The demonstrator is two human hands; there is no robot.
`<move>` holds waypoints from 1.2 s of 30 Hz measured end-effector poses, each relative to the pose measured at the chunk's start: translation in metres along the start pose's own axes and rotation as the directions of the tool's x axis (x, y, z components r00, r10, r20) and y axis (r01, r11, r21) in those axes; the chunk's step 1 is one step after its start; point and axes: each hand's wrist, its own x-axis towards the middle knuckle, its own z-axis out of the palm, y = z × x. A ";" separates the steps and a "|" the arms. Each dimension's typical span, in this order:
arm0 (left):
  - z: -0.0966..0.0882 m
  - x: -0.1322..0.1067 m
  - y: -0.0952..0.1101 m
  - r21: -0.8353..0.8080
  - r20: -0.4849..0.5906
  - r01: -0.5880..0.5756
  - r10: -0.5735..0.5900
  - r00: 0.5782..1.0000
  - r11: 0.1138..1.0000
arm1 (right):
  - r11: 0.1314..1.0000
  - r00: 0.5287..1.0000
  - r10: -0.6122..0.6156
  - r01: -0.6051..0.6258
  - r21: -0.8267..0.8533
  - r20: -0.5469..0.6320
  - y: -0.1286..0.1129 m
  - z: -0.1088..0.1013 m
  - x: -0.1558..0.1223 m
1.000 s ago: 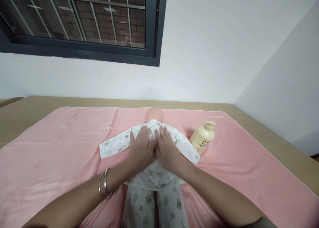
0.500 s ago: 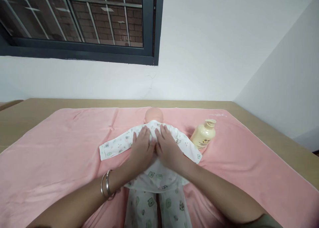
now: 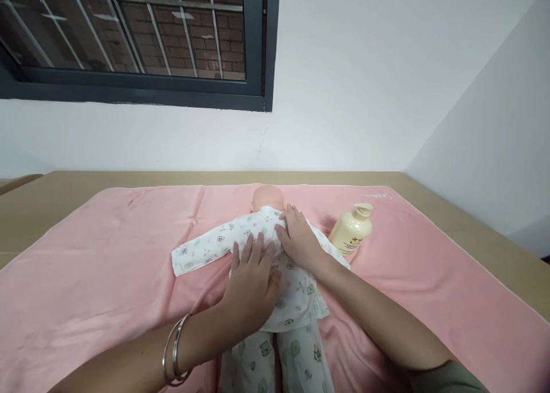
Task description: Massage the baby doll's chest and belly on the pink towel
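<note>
Lying lengthwise: clothed doll (image 3: 298, 295), head (image 3: 267, 197) pointed away | left hand (image 3: 252, 284), spread wide, held over its middle | right hand (image 3: 302, 242), unclenched, laid nearer head | nothing seen gripped

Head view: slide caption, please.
Bare left hand and right hand over a bald doll in white printed clothes, pink cloth beneath.

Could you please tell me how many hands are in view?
2: the left hand is over the middle of the printed top on the doll; the right hand is higher up, toward the pump bottle. No others show.
</note>
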 end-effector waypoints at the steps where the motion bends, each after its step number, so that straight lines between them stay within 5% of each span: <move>1: -0.005 0.003 0.000 -0.014 0.006 -0.014 0.014 1.000 1.000 | 1.000 1.000 0.000 0.000 -0.012 0.003 0.002 0.001 0.002; 5: -0.007 0.029 -0.020 -0.082 -0.084 0.014 -0.021 0.996 0.997 | 0.996 0.996 -0.083 0.084 -0.041 0.024 -0.001 -0.001 -0.006; 10: 0.018 0.055 -0.043 -0.131 -0.058 0.122 -0.131 0.990 0.984 | 0.998 0.998 -0.060 0.060 -0.030 0.004 -0.003 0.002 -0.009; 17: 0.031 0.052 -0.046 -0.126 -0.068 0.120 -0.129 0.989 0.985 | 0.999 1.000 -0.016 0.016 -0.039 -0.017 0.010 0.027 -0.006; 29: 0.031 0.051 -0.047 -0.163 -0.088 0.119 -0.134 0.987 0.979 | 0.999 0.999 -0.023 0.022 -0.028 -0.030 0.011 0.027 -0.004; 33: 0.031 0.052 -0.050 -0.224 -0.102 0.172 -0.198 0.975 0.959 | 0.999 1.000 -0.014 0.013 -0.043 -0.011 -0.008 0.025 -0.026; 36: 0.031 0.054 -0.056 -0.283 -0.100 0.234 -0.271 0.957 0.930 | 0.983 0.984 -0.174 0.176 -0.049 0.044 -0.034 0.019 -0.059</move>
